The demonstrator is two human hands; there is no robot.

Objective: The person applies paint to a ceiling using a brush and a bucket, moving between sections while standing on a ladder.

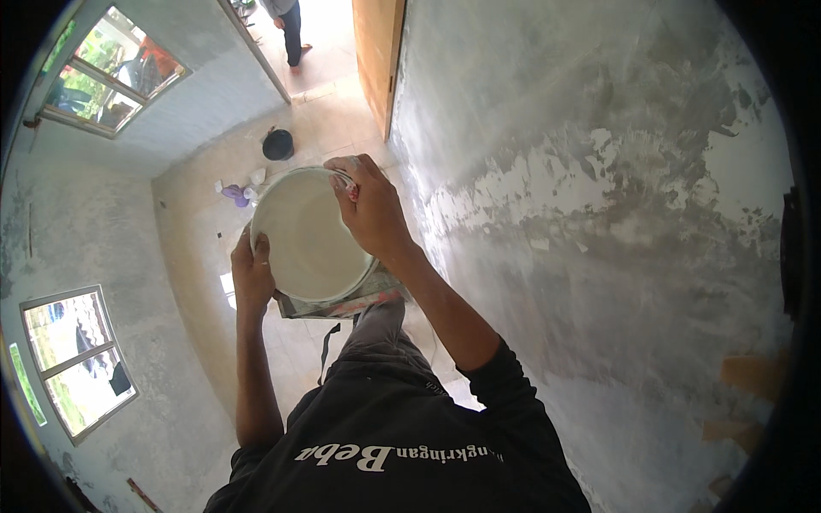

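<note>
A round bucket [299, 222] filled with pale, creamy liquid is between my hands, above a paint-smudged flat platform [312, 308]. My left hand [252, 265] grips its left side, thumb on the rim. My right hand [368, 205] holds the upper right rim, with pale smears on the fingers and a small red piece, unclear what, under them. Below the platform is my leg in grey trousers [376, 333].
A black bucket [277, 144] and crumpled purple and white plastic items [235, 193] lie on the tiled floor [201, 248]. A patchy plastered wall [581, 239] runs along the right. Windows [79, 363] are at left. Another person [289, 30] stands beyond the doorway, beside a wooden door [376, 60].
</note>
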